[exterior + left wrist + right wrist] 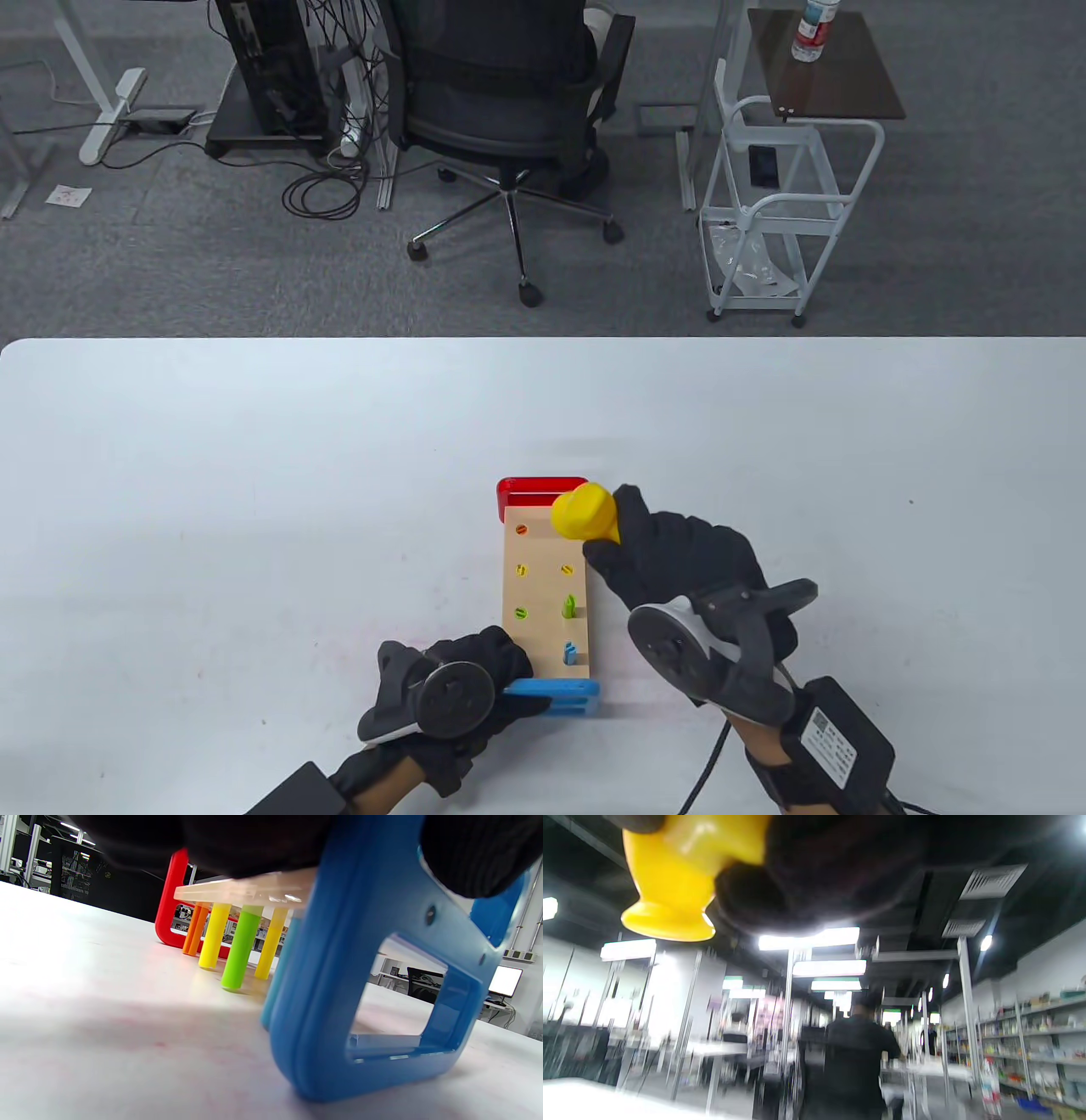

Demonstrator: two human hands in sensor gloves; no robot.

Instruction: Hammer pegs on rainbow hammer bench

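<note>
The hammer bench [543, 607] is a pale wooden board with a red far end [543, 488] and a blue near end [560, 694]. Most pegs sit flush; a green peg [569, 606] and a blue peg [571, 653] stick up on its right side. My left hand [462, 683] grips the blue end, which fills the left wrist view [382, 955] with several peg shafts [239, 950] beneath the board. My right hand [679, 564] holds a yellow hammer [585, 512] raised above the board's far right corner; its head shows in the right wrist view [678, 878].
The bench stands on a white table [254, 509]. Beyond the far edge are an office chair [509, 102], a white cart [780, 195] and floor cables. A cable [704, 772] runs from my right wrist.
</note>
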